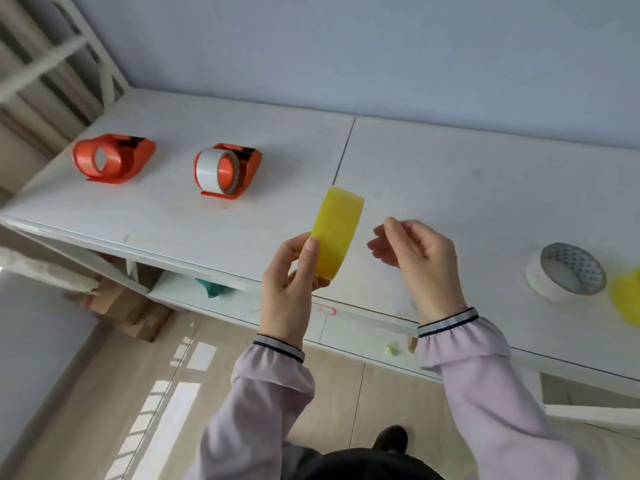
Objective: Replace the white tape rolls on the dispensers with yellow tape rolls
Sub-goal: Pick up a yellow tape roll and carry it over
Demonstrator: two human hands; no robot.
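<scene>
Yellow roll (pixel 337 233) was gripped edge-on in left hand (pixel 289 271), nearer than the empty dispenser (pixel 112 159); right hand (pixel 415 252) loosely curled, holding nothing visible. Step: loading. Next prob. needs seating roll on hub.

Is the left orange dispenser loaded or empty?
Empty: the left orange dispenser shows a bare hub with no roll on it.

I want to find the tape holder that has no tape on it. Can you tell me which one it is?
Look at the long white table against the wall and go to its far left end. Two orange tape dispensers stand there side by side. The empty dispenser is the one nearest the table's left edge, with a bare orange hub, while its neighbour, the loaded dispenser, carries a white tape roll.
</scene>
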